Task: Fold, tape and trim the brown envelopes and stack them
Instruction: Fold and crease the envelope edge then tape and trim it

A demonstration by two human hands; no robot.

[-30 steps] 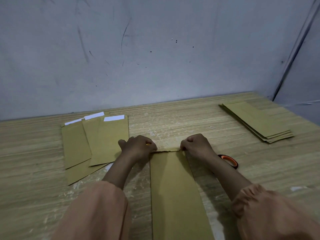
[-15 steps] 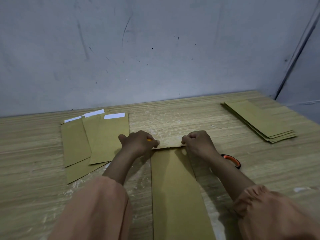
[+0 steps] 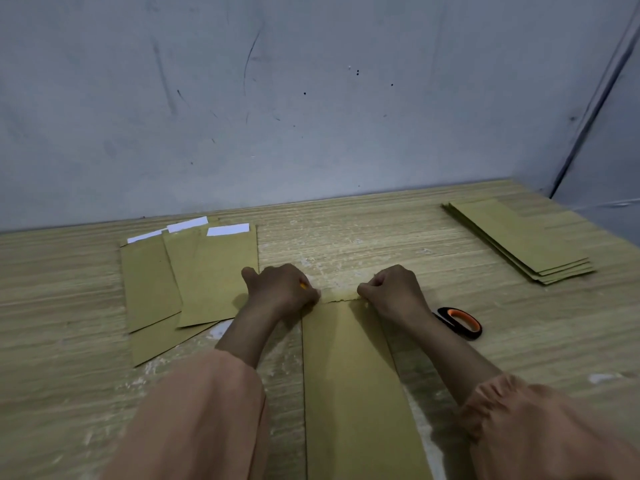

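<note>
A long brown envelope (image 3: pixel 349 375) lies lengthwise in front of me on the wooden table (image 3: pixel 450 341). Its far end has a narrow, ragged-edged flap (image 3: pixel 339 296). My left hand (image 3: pixel 280 289) pinches the flap's left corner with curled fingers, and a small orange thing shows between them. My right hand (image 3: pixel 394 289) pinches the right corner the same way. Several brown envelopes with white strips (image 3: pixel 194 271) lie fanned out at the left. A neat stack of brown envelopes (image 3: pixel 519 237) lies at the far right.
Scissors with black and orange handles (image 3: pixel 459 322) lie just right of my right wrist. A grey wall (image 3: pixel 311 98) closes the table's far edge and meets another wall at the right corner. White residue marks the tabletop around the envelope.
Both hands have stayed at the flap's corners, shifting slightly away from me. The flap looks a little flatter against the table.
</note>
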